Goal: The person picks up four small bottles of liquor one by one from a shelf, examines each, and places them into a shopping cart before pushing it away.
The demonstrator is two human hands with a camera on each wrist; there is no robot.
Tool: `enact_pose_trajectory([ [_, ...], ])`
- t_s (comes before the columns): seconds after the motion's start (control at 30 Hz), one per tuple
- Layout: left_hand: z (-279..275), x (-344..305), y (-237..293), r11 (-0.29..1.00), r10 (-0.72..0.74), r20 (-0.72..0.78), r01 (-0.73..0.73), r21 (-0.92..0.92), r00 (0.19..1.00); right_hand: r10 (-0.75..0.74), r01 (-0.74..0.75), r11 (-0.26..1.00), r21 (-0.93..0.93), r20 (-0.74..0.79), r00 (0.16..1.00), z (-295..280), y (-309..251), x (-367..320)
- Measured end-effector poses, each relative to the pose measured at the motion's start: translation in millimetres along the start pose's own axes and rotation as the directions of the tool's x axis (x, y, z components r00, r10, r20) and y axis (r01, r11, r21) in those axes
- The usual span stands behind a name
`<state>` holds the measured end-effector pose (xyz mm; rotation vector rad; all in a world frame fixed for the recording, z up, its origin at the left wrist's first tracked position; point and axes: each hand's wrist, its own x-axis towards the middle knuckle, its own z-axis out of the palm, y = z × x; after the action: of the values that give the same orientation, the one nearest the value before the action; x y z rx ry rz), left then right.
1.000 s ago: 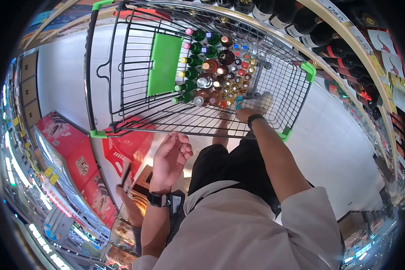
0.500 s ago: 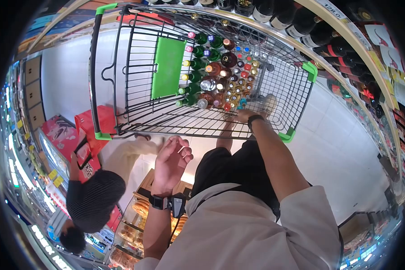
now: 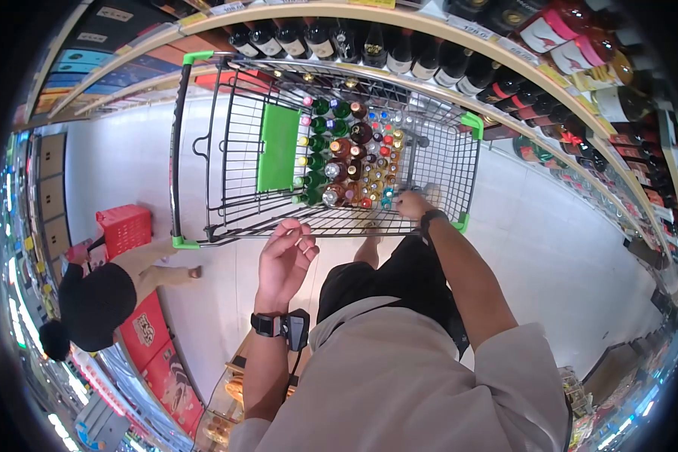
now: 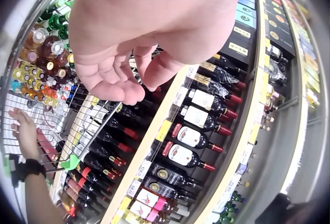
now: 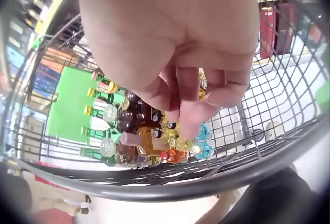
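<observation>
A wire shopping cart point(image 3: 179, 151) with green corners holds rows of bottles. Large green bottles point(image 3: 313, 162) stand beside its green panel point(image 3: 279, 147), then brown bottles point(image 3: 361, 133), then several small ones with coloured caps. My right hand point(image 3: 414, 205) hangs inside the cart next to small turquoise bottles point(image 5: 204, 149), its fingers loosely bent and holding nothing visible. In the right wrist view its palm hides part of the bottles. My left hand point(image 3: 285, 264) is raised just outside the cart's near side, fingers loosely curled around nothing.
Wine bottles point(image 3: 320, 39) line the shelf point(image 3: 399, 15) along the cart's far side. At left, a person in dark clothes point(image 3: 98, 305) is beside a red shopping basket point(image 3: 124, 228). Red display panels point(image 3: 154, 339) and a bread stand point(image 3: 222, 399) are nearby.
The cart sits lower in the head view, and more of the wine shelf shows. The other person and red basket have shifted left. Both my hands keep much the same pose.
</observation>
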<state>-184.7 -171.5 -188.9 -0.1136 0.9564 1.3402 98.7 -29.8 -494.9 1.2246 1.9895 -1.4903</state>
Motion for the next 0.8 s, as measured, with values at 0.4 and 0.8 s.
enact_pose_trajectory([
  [0.4, 11, -12, 20, 0.998, 0.053, 0.204, -0.046, -0.037, 0.978, 0.09, -0.118, 0.991, -0.066, -0.334, 0.938, -25, -20, -118],
  [0.8, 34, -13, 15, 0.997, 0.055, 0.379, -0.029, -0.073, 0.924, 0.193, -0.123, 0.98, 0.155, -0.616, 0.764, -38, -7, -179],
])
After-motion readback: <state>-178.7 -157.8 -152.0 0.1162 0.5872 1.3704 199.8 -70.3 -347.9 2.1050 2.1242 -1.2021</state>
